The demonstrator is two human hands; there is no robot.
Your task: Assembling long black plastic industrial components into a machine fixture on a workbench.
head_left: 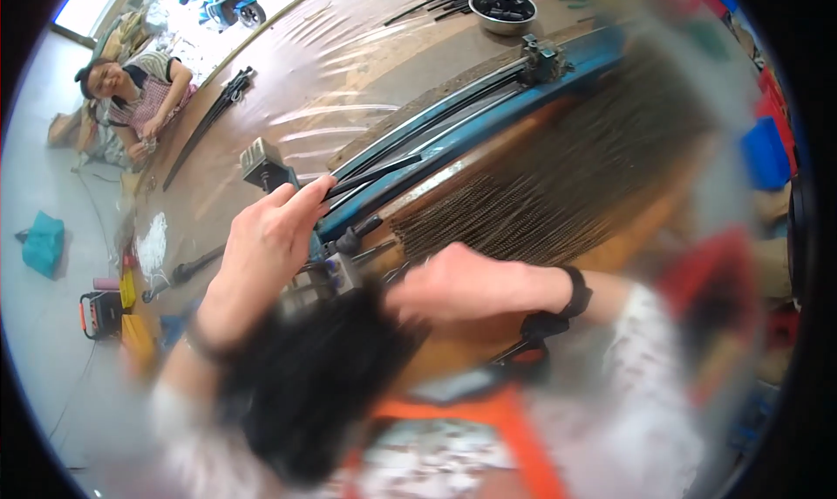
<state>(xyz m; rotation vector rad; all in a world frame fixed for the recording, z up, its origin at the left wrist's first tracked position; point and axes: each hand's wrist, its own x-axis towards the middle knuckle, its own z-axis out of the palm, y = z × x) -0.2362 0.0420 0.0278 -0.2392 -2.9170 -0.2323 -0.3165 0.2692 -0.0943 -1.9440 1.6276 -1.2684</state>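
My left hand [275, 242] pinches a thin black strip [377, 175] between thumb and fingertips. This strip slants up to the right over the near end of a long blue metal bench jig [475, 137] with rails. My right hand [471, 283], a dark band at its wrist, is curled beside the jig's near-end mechanism [344, 272]. Its fingertips are blurred and partly hidden, and what they hold cannot be made out. Just beyond it lies a wide row of dark, ridged rods [497, 220]. A blurred black mass [323, 381] hides the space between my forearms.
A metal bowl [503, 13] of small dark pieces stands at the far side of the table [288, 89]. More black strips [209, 120] lie at the left, near a seated person [144, 94]. A grey block [264, 163] rises beside the jig. Blue bins [767, 153] stand at right.
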